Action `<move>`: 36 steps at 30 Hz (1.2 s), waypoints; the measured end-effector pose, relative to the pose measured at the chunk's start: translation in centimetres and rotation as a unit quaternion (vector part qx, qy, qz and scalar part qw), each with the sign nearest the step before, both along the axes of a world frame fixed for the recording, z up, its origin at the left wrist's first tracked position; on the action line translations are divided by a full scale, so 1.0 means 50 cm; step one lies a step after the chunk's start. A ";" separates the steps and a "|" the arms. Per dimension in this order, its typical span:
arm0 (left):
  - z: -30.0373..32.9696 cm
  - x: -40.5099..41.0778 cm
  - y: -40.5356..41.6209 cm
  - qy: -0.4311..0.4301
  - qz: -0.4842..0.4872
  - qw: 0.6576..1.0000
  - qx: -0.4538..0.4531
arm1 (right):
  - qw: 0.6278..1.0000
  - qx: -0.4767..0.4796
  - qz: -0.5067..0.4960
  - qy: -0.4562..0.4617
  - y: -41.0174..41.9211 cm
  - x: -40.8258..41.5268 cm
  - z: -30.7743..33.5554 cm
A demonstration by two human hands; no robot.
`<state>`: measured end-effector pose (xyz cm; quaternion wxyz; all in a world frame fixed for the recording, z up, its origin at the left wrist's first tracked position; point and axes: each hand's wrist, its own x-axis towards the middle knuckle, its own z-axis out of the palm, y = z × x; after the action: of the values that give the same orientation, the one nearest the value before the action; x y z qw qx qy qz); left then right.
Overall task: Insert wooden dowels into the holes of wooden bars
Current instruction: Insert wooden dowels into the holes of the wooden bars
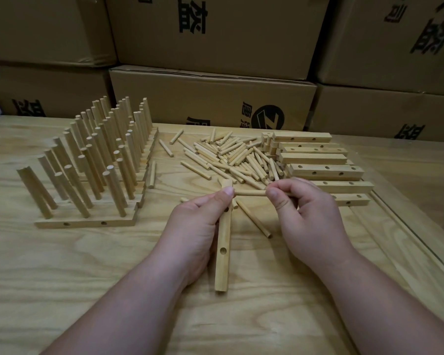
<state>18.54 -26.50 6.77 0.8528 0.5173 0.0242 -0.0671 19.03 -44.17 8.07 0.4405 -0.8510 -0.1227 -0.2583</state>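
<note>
I am holding a wooden bar [223, 242] in my left hand [196, 226], fingers curled round its middle and thumb lying along its top, so that it is pointing away from me at the centre of the frame with a hole facing up. My right hand [308, 216] is pinching a dowel [250, 192] between thumb and curled fingers, keeping it sideways with its free end reaching toward the bar's far end, which I judge is lining it up for a hole there.

Loose dowels [231, 157] are lying heaped in the upper middle, within easy reach, unfilled bars [321, 170] are stacking up at the right, and finished bars [87, 160] are standing at the left.

My left thumb is covering the target hole, so I cannot tell whether the dowel tip is entering yet. My right fingers are hiding the dowel's other end.
</note>
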 end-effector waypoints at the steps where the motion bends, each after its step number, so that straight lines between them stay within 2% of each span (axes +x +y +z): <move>1: 0.000 -0.001 0.000 0.003 0.003 1.000 0.007 | 1.000 0.003 -0.002 0.006 -0.001 0.000 -0.001; 17: -0.012 0.004 0.002 0.000 -0.009 0.997 0.081 | 0.998 0.051 -0.001 0.035 -0.003 -0.011 -0.003; 25: -0.008 0.004 -0.001 0.010 0.027 0.993 0.116 | 1.000 0.024 -0.003 0.010 0.008 -0.016 -0.003; 29: -0.003 0.000 0.000 0.013 0.013 0.992 0.127 | 1.000 0.014 0.008 0.023 -0.001 -0.010 0.004; 33: -0.002 -0.003 -0.005 -0.004 0.053 0.981 0.189 | 0.998 0.019 0.037 0.047 -0.002 -0.002 0.006; 36: 0.007 -0.009 -0.008 -0.005 0.065 0.980 0.188 | 0.996 0.023 0.061 0.058 0.006 -0.001 0.004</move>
<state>18.08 -26.91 7.13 0.7431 0.6660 0.0657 -0.0035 19.00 -43.86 8.26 0.4816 -0.8449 -0.1426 -0.1840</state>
